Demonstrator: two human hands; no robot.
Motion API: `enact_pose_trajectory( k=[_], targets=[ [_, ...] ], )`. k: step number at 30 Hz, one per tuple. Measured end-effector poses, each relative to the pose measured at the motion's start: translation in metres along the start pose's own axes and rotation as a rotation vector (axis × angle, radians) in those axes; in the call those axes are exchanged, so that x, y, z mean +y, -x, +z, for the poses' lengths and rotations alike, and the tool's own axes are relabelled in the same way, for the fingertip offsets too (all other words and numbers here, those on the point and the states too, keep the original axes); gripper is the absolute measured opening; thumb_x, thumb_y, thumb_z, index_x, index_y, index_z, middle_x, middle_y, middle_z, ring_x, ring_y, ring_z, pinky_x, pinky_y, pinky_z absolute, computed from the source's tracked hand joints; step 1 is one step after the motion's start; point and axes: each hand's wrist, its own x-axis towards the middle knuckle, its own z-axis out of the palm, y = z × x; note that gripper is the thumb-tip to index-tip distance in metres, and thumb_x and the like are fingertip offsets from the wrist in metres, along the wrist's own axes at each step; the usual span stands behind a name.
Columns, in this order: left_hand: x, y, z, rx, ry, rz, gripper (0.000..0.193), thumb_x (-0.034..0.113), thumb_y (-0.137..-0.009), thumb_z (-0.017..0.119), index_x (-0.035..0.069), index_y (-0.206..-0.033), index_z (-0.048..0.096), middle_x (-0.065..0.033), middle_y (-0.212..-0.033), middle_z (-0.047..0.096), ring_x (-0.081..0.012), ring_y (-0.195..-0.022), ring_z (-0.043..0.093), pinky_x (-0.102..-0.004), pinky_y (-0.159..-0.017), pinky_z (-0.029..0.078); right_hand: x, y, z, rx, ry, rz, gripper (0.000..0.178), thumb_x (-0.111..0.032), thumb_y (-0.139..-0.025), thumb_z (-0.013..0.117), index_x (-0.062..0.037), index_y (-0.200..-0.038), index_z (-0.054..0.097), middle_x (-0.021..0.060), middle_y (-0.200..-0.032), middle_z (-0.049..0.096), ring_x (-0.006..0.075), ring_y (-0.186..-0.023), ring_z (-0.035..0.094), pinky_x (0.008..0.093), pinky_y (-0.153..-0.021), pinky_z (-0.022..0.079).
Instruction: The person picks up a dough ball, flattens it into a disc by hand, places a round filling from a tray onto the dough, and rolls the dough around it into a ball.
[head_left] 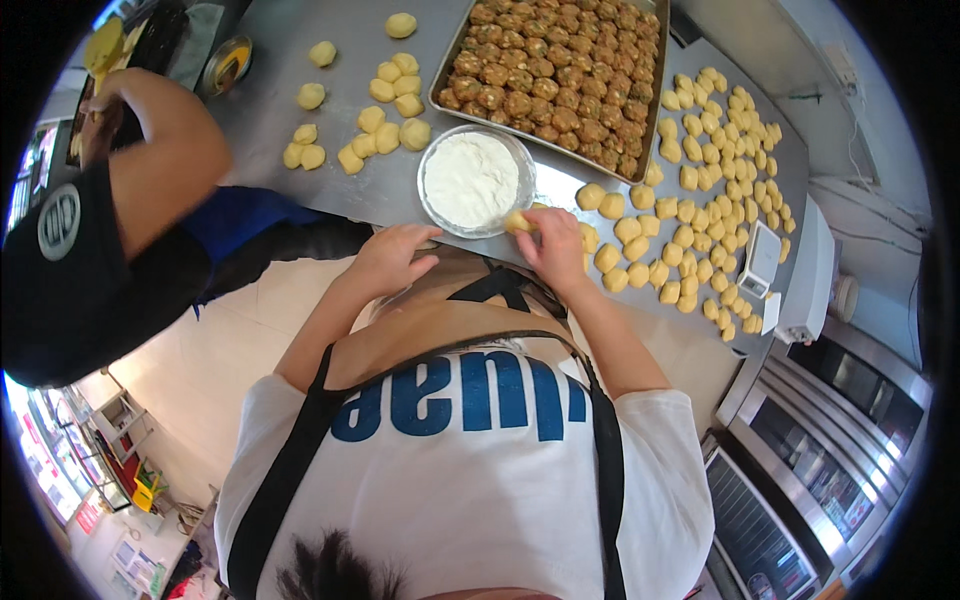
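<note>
My right hand is closed around a small yellow dough ball at the right rim of a metal bowl. White flour fills that bowl, which stands at the near edge of the table. My left hand is just left of the bowl at the table edge, with its fingers apart and nothing seen in it. Many pale yellow dough balls lie in loose rows to the right. Smaller clusters of dough balls sit left of the bowl.
A metal tray packed with brown filling balls stands behind the bowl. A white scale is at the table's right end. At the left, a co-worker's bare arm reaches over the table near a small bowl. Ovens stand at the lower right.
</note>
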Motion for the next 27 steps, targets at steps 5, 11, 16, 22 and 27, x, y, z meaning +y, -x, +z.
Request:
enact_pose_trajectory(
  k=[5,11,16,22,27],
  targets=[
    [-0.019,-0.044,0.030,0.177,1.087,-0.246,0.037,0.023,-0.093,0.062,0.005,-0.125,0.057,-0.0089,-0.117,0.064,-0.0211,-0.107,0.060,-0.0311,-0.092,0.046,0.004,-0.047,0.049,-0.162,0.150,-0.082,0.021,-0.016,-0.075,0.072,-0.0089,-0.093,0.067,0.0077,-0.087,0.065,0.0274,-0.091,0.059,0.0429,-0.082,0.044],
    [0.016,-0.079,0.013,0.154,2.060,-0.563,0.045,0.038,-0.098,0.051,0.004,-0.128,0.052,-0.0114,-0.124,0.059,-0.0245,-0.116,0.054,-0.0398,-0.097,0.044,-0.055,-0.066,0.031,-0.048,-0.201,0.050,0.020,-0.015,-0.074,0.072,-0.0108,-0.094,0.069,0.0097,-0.091,0.065,0.0297,-0.095,0.058,0.0420,-0.087,0.044],
    [0.046,-0.092,0.012,0.273,1.683,-0.198,0.062,0.057,-0.097,0.046,0.003,-0.125,0.056,-0.0110,-0.119,0.060,-0.0251,-0.116,0.055,-0.0421,-0.102,0.043,-0.082,-0.095,-0.020,0.085,-0.163,-0.142,0.029,-0.027,-0.072,0.075,-0.0095,-0.094,0.068,0.0155,-0.117,0.056,0.0365,-0.109,0.052,0.0462,-0.095,0.040],
    [0.113,-0.063,-0.030,-0.110,1.739,0.053,0.108,0.086,-0.082,0.014,0.003,-0.153,0.016,-0.0098,-0.156,0.023,-0.0231,-0.145,0.024,-0.0368,-0.118,0.022,-0.113,-0.109,-0.031,0.265,-0.375,-0.215,0.049,-0.025,-0.080,0.058,-0.0049,-0.124,0.051,0.0212,-0.128,0.050,0.0402,-0.117,0.048,0.0474,-0.102,0.034],
    [0.127,-0.085,-0.051,0.042,1.670,0.102,0.103,0.083,-0.085,0.017,0.004,-0.150,0.023,-0.0098,-0.150,0.033,-0.0258,-0.140,0.033,-0.0389,-0.115,0.027,-0.113,-0.140,-0.038,0.253,-0.366,-0.121,0.040,-0.025,-0.079,0.058,-0.0088,-0.116,0.058,0.0146,-0.111,0.060,0.0341,-0.109,0.051,0.0458,-0.100,0.033]
  ],
)
